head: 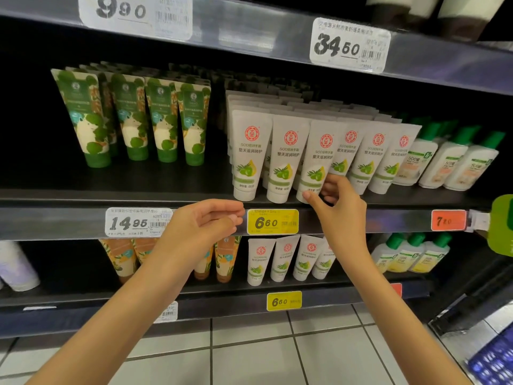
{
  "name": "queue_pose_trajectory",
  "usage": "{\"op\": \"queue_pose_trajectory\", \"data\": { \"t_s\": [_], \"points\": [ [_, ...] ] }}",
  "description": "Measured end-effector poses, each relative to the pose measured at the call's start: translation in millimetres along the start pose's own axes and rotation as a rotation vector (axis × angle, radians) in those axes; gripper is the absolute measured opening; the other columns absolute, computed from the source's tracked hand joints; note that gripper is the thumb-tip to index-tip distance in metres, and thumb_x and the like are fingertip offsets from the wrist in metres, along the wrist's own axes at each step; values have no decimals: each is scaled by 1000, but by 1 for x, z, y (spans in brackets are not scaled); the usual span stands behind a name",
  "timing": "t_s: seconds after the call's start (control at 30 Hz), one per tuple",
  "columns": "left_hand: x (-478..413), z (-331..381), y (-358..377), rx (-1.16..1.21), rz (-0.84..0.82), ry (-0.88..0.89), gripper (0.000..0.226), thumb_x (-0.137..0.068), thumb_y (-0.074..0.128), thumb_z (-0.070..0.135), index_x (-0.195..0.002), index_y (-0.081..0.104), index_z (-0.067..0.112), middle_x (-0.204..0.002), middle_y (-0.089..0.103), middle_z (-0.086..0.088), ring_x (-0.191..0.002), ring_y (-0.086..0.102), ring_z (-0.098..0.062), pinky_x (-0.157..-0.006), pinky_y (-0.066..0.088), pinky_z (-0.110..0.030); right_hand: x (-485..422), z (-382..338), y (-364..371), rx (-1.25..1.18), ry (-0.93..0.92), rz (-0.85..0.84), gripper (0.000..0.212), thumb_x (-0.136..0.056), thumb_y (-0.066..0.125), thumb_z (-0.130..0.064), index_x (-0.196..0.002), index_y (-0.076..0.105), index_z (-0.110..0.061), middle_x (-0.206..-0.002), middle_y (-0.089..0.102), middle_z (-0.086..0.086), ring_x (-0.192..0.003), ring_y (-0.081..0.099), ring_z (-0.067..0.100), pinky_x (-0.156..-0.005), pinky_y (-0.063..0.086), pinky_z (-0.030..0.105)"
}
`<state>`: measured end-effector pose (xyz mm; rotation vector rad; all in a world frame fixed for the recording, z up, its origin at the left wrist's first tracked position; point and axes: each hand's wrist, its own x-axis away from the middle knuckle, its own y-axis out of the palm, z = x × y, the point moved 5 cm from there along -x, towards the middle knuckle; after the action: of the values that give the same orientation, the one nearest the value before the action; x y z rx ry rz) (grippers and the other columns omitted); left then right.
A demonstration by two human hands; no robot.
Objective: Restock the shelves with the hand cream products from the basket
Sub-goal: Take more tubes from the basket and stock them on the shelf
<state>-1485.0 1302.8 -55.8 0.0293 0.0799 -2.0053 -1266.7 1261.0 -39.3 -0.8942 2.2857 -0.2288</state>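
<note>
At the front edge of the middle shelf (166, 187), your right hand (337, 207) pinches a white tube (319, 159) by its cap, while your left hand (205, 220) hovers loosely curled, empty, below bare shelf room.

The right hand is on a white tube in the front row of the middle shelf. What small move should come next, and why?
Probably set the third white tube upright in line and let go. The right hand pinches its cap end, and it leans to the right, overlapping its neighbour. The left hand hovers, holding nothing.
</note>
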Motion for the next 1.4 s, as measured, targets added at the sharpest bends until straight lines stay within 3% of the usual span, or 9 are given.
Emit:
{"op": "queue_pose_trajectory", "data": {
  "t_s": [0.27,0.4,0.57,0.73,0.87,1.1,1.23,1.3,1.4],
  "points": [
    [-4,-4,1,-8,-21,-1,22,-85,60,10,-87,67,30,-93,72,10,-96,66,-6,-85,52,-24,6,0,-2,26,27,26,38,-81,68,-21,-116,55,-12,-113,60,-2,-102,54,6,-85,40,7],
    [-3,1,2,-123,-56,20,20,-85,60,11,-88,66,30,-92,71,9,-89,66,0,-74,54,-13,37,-33,-10,-22,-131,160,27,-85,63,-21,-110,56,-14,-104,58,-2,-94,55,9,-80,41,7],
    [49,-7,-75,-448,-98,-27,18,-79,65,12,-83,68,29,-88,73,6,-85,67,-2,-80,54,-17,96,-95,71,-313,-82,-543,16,-88,58,-21,-104,60,-19,-89,63,-7,-84,59,0,-71,45,10],
    [180,-39,-222,-407,322,-144,21,-81,60,-2,-86,68,17,-84,74,1,-80,67,-2,-75,49,-6,194,-176,172,-475,-60,-1137,14,-89,57,-13,-101,63,-16,-92,67,3,-87,63,15,-75,49,14],
    [320,-63,-301,-434,629,-246,14,-76,60,16,-87,67,19,-87,74,9,-83,66,5,-81,47,-5,294,-247,239,-498,-252,-1509,13,-87,59,-11,-97,61,-20,-95,68,6,-91,64,22,-88,51,32],
    [507,-115,-403,-536,1025,-537,26,-87,56,2,-83,64,27,-87,68,6,-77,63,2,-79,48,-19,432,-319,314,-473,-363,-1844,10,-89,56,-13,-91,61,-21,-93,69,11,-86,64,18,-88,49,32],
    [523,-207,-422,-591,814,-1006,13,-89,55,13,-95,66,9,-88,66,-14,-86,61,-23,-75,43,-26,495,-306,357,-172,-405,-1977,17,-91,51,-7,-96,62,5,-91,63,28,-78,56,13,-79,46,31],
    [516,-246,-411,-666,635,-1173,23,-91,50,21,-106,62,6,-90,63,-13,-99,59,-28,-71,41,-21,515,-292,370,-22,-354,-2034,22,-93,48,-6,-92,60,12,-79,58,25,-60,55,1,-64,43,18],
    [504,-277,-399,-588,756,-1196,33,-88,54,25,-109,57,0,-118,60,-20,-110,56,-31,-75,39,-26,528,-279,381,118,-309,-2051,19,-93,44,-5,-87,60,4,-76,53,19,-59,48,12,-58,39,14]
  ]
}}
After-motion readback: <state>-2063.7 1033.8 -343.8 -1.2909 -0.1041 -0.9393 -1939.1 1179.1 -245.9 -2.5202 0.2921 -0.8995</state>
